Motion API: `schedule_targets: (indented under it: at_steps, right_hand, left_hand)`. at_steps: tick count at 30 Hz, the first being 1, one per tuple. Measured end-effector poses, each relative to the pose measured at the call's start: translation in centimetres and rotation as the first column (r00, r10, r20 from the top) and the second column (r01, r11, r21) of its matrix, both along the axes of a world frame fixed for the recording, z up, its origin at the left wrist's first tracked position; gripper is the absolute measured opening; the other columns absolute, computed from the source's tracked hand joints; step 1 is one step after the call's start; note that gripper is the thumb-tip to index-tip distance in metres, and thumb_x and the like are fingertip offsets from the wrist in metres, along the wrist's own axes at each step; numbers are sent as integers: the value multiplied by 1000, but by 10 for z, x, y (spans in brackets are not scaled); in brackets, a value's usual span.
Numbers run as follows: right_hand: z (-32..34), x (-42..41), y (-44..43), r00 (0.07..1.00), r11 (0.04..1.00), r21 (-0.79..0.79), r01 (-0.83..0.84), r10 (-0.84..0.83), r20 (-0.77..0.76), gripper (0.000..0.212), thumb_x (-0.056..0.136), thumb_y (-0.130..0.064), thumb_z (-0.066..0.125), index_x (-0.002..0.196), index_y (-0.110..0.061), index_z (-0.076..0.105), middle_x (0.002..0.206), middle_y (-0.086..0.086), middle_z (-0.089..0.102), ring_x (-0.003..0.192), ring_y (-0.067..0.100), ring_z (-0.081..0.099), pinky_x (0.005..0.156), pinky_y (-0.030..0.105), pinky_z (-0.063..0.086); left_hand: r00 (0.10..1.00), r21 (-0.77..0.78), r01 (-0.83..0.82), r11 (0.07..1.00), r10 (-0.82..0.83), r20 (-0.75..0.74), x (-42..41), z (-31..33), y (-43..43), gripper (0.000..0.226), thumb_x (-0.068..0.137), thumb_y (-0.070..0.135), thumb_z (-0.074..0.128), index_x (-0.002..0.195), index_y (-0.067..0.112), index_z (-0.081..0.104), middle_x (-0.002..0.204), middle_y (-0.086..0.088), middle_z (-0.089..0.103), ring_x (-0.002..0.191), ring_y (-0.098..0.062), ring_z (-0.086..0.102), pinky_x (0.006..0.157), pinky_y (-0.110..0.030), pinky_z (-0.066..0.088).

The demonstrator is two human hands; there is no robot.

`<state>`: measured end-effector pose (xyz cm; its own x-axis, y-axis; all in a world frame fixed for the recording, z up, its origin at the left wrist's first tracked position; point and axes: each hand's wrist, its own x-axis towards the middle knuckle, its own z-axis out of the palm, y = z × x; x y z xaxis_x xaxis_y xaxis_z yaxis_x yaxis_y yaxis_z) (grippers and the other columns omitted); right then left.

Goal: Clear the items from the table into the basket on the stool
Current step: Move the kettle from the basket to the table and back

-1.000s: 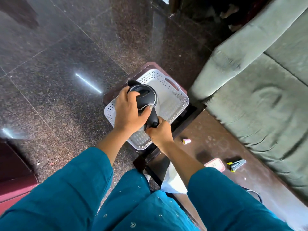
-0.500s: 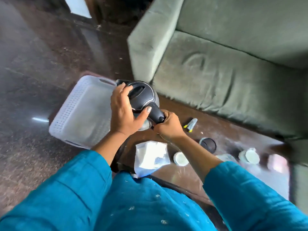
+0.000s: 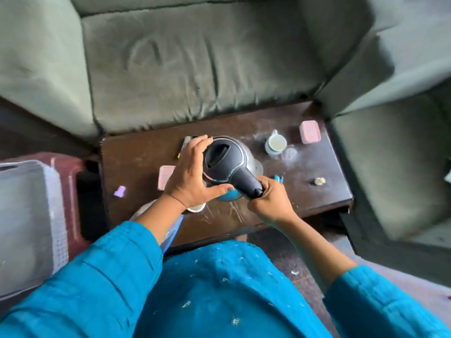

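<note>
A black and steel electric kettle [image 3: 225, 159] hangs over the middle of the dark wooden table [image 3: 317, 196]. My right hand [image 3: 271, 201] is shut on its black handle. My left hand [image 3: 192, 174] presses flat against the kettle's left side, fingers spread. The white perforated basket [image 3: 56, 215] stands on a maroon stool [image 3: 73, 172] at the left edge, empty as far as I can see. On the table lie a white cup [image 3: 275, 143], two pink boxes [image 3: 310, 132] [image 3: 166, 175], a purple scrap [image 3: 120, 191] and a small pale cap [image 3: 319, 181].
A green sofa [image 3: 195, 69] wraps the table's far side and right side. A plastic bag [image 3: 173, 230] and a white round lid [image 3: 196, 208] lie near the table's front edge under my left forearm. Blue items [image 3: 278, 178] peek out beside my right hand.
The kettle has swung from above the basket to the right, over the table, with both hands still on it. The view turned right with it, so the basket now sits at the left edge.
</note>
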<state>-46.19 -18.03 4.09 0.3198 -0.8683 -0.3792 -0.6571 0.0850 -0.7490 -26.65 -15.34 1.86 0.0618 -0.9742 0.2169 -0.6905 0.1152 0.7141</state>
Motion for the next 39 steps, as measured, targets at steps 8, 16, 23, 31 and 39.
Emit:
schedule_targets:
  at_steps: [8, 16, 23, 31, 39]
  right_hand:
    - [-29, -114, -13, 985, 998, 4, 65, -63, -158, 17, 56, 3, 60, 67, -10, 58, 55, -3, 50, 53, 13, 44, 45, 26, 34]
    - [-33, -163, -27, 989, 997, 38, 68, -62, -137, 20, 49, -6, 57, 69, -8, 59, 59, 12, 57, 50, 15, 45, 46, 26, 36]
    - [-39, -169, -43, 981, 998, 63, 23, -11, -194, 25, 53, 8, 63, 72, -7, 61, 61, 15, 59, 52, 18, 47, 49, 28, 38]
    - [-53, -162, -46, 959, 996, 82, 26, -2, -283, 18, 52, -11, 66, 68, -8, 58, 56, 13, 58, 50, 30, 50, 45, 35, 42]
    - [-72, -140, -42, 930, 996, 88, 28, 6, -368, 15, 56, -10, 64, 61, -12, 50, 52, 10, 53, 52, 32, 50, 45, 38, 44]
  left_hand:
    - [999, 192, 38, 981, -44, 26, -70, -41, -28, 80, 69, 57, 58, 126, 2, 42, 121, -22, 49, 114, -32, 47, 101, -29, 32]
    - [970, 409, -99, 907, 180, -166, -91, -90, -51, 55, 81, 24, 61, 129, 8, 39, 127, -15, 50, 115, -21, 50, 98, -43, 46]
    - [985, 531, -86, 843, 152, -82, -103, -125, -68, 69, 70, 18, 79, 126, 12, 39, 128, -11, 54, 113, -20, 52, 87, -24, 38]
    - [973, 619, -144, 772, 226, -55, -112, -158, -74, 82, 66, 11, 80, 131, 18, 31, 135, -11, 50, 121, -31, 51, 91, -33, 43]
    - [957, 616, -228, 754, 290, -1, -121, -175, -73, 83, 66, 12, 81, 131, 13, 30, 132, -16, 50, 113, -33, 54, 90, -41, 48]
